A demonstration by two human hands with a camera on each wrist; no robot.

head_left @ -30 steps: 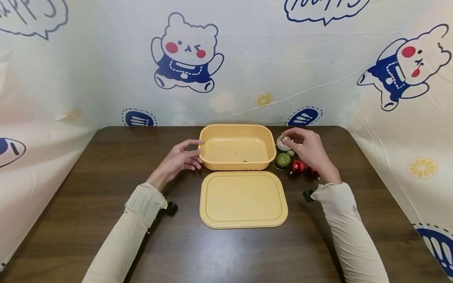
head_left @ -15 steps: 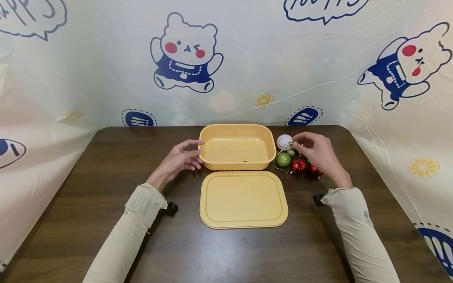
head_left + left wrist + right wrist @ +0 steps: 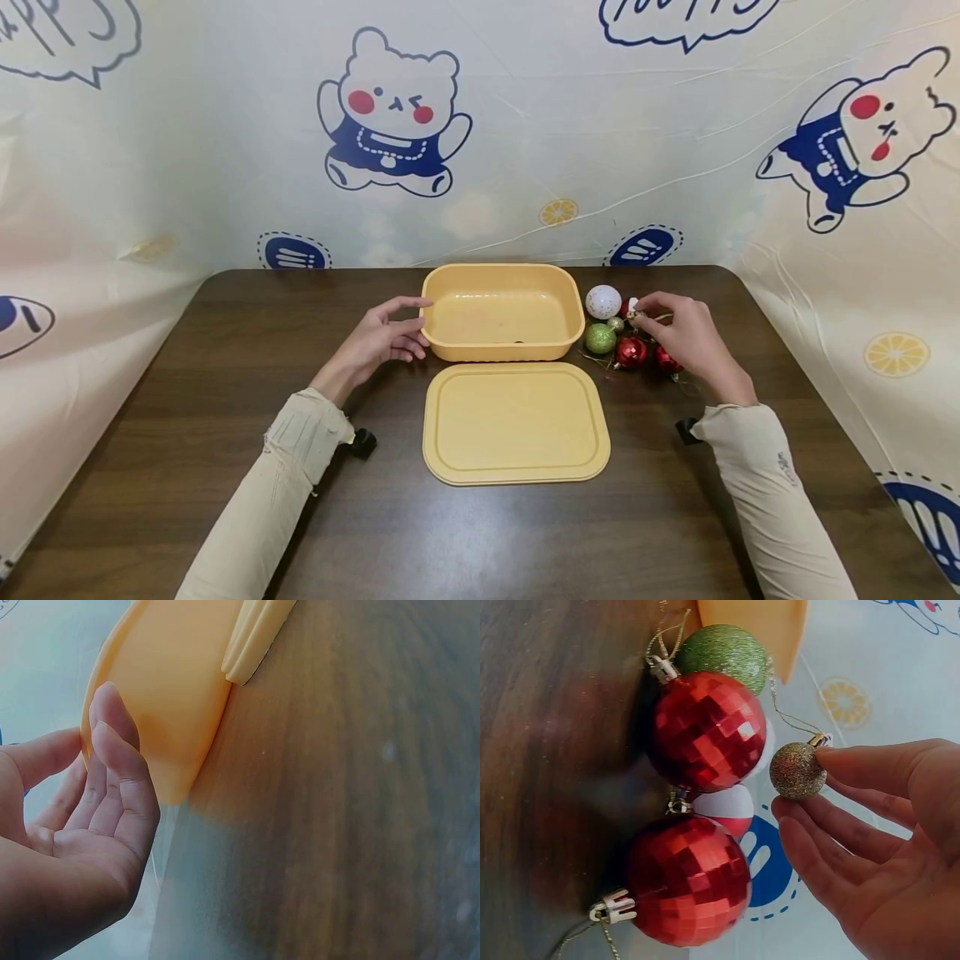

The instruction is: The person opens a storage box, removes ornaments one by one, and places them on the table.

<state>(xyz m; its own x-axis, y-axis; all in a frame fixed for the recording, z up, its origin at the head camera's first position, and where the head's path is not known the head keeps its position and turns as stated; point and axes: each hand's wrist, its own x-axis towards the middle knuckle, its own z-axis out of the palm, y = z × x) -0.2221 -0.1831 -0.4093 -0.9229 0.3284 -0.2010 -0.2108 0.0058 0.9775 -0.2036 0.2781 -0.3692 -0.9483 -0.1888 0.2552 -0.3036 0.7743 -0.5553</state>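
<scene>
In the head view my left hand point(image 3: 382, 333) is at the left end of a yellow plastic box point(image 3: 502, 353), fingers relaxed and fingertips right at its rim and wall. My right hand point(image 3: 686, 333) pinches a small gold glitter Christmas ball point(image 3: 799, 771) by its cap, between thumb and fingers. Around it on the table are a white speckled ball point(image 3: 603, 302), a green glitter ball point(image 3: 600, 339), another small gold ball point(image 3: 616, 324) and two faceted red balls point(image 3: 709, 731). A red-and-white ornament point(image 3: 727, 806) is partly hidden behind the red ones.
The box's yellow lid point(image 3: 517, 425) lies flat on the brown table point(image 3: 480, 542), in front of the box. A patterned cloth point(image 3: 525, 133) hangs behind the table. Gold strings trail from several ornaments.
My right hand has moved right and slightly nearer, away from the white ball, which is now fully visible. The left hand, box and lid stay in place.
</scene>
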